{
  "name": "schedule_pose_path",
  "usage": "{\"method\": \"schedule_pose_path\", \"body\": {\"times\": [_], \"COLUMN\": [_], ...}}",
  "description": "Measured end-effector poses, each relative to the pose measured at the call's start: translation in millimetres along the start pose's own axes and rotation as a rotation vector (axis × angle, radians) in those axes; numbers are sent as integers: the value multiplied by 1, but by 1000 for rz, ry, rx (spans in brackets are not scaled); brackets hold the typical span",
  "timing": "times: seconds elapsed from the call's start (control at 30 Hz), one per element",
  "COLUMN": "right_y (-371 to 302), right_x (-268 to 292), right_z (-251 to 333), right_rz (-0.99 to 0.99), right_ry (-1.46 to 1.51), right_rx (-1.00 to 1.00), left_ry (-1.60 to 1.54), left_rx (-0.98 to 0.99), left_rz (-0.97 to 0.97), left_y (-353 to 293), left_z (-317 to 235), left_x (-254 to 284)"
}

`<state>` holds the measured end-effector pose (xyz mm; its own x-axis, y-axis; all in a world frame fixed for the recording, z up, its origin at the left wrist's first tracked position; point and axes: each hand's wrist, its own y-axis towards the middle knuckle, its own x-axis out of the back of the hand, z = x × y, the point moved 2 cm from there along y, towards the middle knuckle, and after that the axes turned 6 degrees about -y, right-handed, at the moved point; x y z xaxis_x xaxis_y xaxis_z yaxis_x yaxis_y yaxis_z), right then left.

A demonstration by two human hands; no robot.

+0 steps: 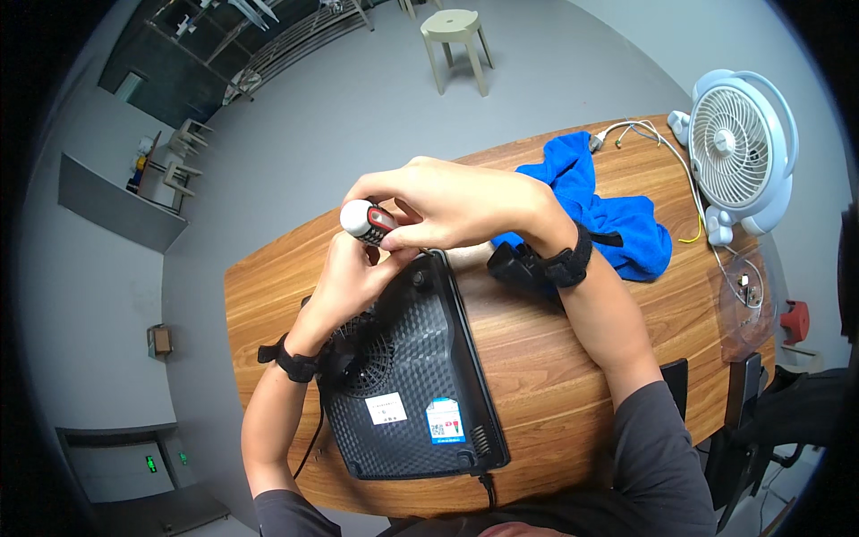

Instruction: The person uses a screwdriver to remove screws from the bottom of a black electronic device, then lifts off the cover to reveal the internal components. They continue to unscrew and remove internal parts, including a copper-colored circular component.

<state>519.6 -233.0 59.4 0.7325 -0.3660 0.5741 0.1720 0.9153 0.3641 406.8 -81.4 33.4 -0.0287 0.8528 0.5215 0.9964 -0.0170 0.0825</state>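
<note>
A black appliance, which looks like an induction cooker, lies underside up on the wooden table; its ribbed base (412, 358) has a round fan grille (367, 362) and two stickers. Above its far left corner, my right hand (447, 201) grips the handle of a screwdriver (358, 217) with a white end and red and black sides. My left hand (344, 282) is closed at the lower part of the screwdriver, thumb and fingers pressed together around it. The screwdriver's tip is hidden behind my hands. Black straps with dark modules circle both wrists.
A blue cloth (617, 224) lies crumpled right of my right forearm. At the table's right end stand a white fan (738, 143), white cables (649, 134) and a clear plastic bag (747, 304) of small parts. A black cord (488, 492) leaves the appliance's near edge. A stool (454, 31) stands beyond.
</note>
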Motion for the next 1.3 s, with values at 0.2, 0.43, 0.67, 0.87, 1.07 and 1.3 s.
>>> {"method": "schedule_pose_path", "body": {"times": [0.2,0.43,0.67,0.87,1.07,1.3], "right_y": [1,2,3,3,2,3], "right_x": [-10,0,-9,-3,-3,-5], "right_z": [-11,0,-6,-8,-4,-11], "right_rz": [-274,-20,-119,-116,-140,-159], "right_ry": [-325,-25,-265,-69,-148,-180], "right_rx": [208,-1,116,80,102,136], "left_ry": [121,44,194,239,76,137], "left_rx": [29,-116,-84,14,-54,95], "left_rz": [-123,-93,-99,-83,-114,-98], "left_y": [3,4,-2,1,2,3], "left_z": [2,-4,-4,0,3,-5], "left_x": [-5,-5,2,2,-1,-2]}}
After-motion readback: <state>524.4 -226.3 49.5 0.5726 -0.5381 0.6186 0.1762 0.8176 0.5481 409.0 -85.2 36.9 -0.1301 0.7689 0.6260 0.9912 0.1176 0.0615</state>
